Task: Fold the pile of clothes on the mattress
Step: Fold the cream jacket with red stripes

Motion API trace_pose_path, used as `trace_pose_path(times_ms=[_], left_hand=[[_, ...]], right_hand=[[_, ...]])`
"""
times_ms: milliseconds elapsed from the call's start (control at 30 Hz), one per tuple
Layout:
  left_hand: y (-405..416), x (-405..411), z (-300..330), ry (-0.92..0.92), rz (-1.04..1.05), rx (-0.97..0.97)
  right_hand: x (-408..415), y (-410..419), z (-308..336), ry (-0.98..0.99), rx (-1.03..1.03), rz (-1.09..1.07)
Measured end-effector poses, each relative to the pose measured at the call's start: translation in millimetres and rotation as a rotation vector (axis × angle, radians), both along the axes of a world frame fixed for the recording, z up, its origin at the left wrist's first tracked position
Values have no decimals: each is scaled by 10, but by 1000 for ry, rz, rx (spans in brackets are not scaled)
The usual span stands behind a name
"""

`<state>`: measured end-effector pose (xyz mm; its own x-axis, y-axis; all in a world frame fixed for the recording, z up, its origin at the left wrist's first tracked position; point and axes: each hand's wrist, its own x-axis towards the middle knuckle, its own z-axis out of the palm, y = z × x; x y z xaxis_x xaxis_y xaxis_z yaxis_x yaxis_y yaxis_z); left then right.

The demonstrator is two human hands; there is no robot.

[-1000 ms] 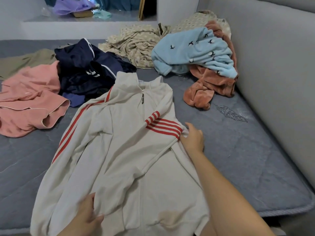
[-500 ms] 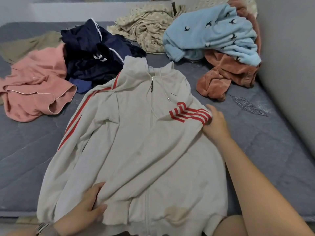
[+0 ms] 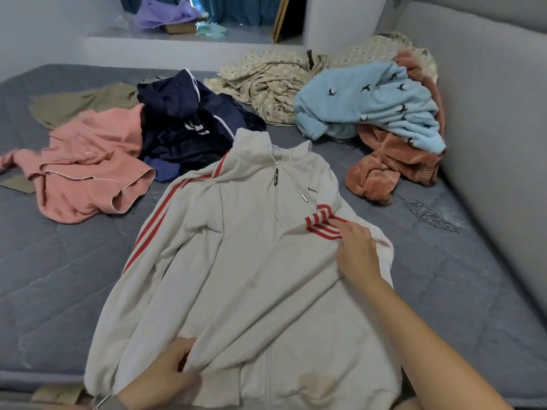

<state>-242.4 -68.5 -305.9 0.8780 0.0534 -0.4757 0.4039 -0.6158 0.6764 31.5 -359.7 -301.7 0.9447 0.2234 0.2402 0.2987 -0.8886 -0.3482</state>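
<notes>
A cream zip hoodie (image 3: 236,261) with red stripes lies front up on the grey mattress (image 3: 473,291). Its right sleeve is folded across the chest. My right hand (image 3: 358,253) pinches the red-striped shoulder fold of that sleeve. My left hand (image 3: 165,377) grips the sleeve cuff near the hoodie's lower left hem. Behind the hoodie lie loose clothes: a pink garment (image 3: 88,161), a navy jacket (image 3: 189,122), a beige patterned cloth (image 3: 272,81), a light blue fleece (image 3: 373,105) and a rust fleece (image 3: 384,167).
An olive garment (image 3: 83,105) lies at the back left. A grey padded wall (image 3: 497,128) runs along the mattress's right side. A ledge (image 3: 177,37) at the back holds a purple cloth and a box. The mattress's front edge is close to me.
My right hand has moved inward over the striped sleeve fold, bunching the stripes. My left hand keeps hold of the cuff at the hem. The view has tilted back up.
</notes>
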Motion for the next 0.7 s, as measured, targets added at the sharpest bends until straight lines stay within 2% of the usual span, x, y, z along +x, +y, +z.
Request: trace_pose_path(times_ms=[67, 133, 167, 267, 300, 367, 433, 533, 600, 700], left_hand=[[-65, 95, -29, 38, 52, 7], [-89, -36, -112, 5, 107, -116], [-63, -46, -181, 44, 126, -159], [-32, 123, -37, -15, 190, -180], [-64, 292, 67, 52, 244, -167], [-31, 399, 34, -66, 319, -130], [-82, 509, 34, -108, 323, -130], [-108, 684, 91, -106, 167, -132], [-88, 782, 112, -121, 54, -67], [-92, 873, 88, -190, 1, 57]], right_hand=[[78, 126, 111, 29, -24, 70], [250, 185, 243, 88, -75, 87], [358, 204, 321, 121, -112, 76], [691, 321, 480, 154, -394, 87], [775, 384, 509, 145, -496, 99], [928, 515, 527, 149, -615, 95], [1086, 592, 533, 175, -688, 72], [1274, 591, 555, 197, -831, 76], [1412, 544, 628, 217, -981, 177], [1652, 448, 865, 109, -1175, 236]])
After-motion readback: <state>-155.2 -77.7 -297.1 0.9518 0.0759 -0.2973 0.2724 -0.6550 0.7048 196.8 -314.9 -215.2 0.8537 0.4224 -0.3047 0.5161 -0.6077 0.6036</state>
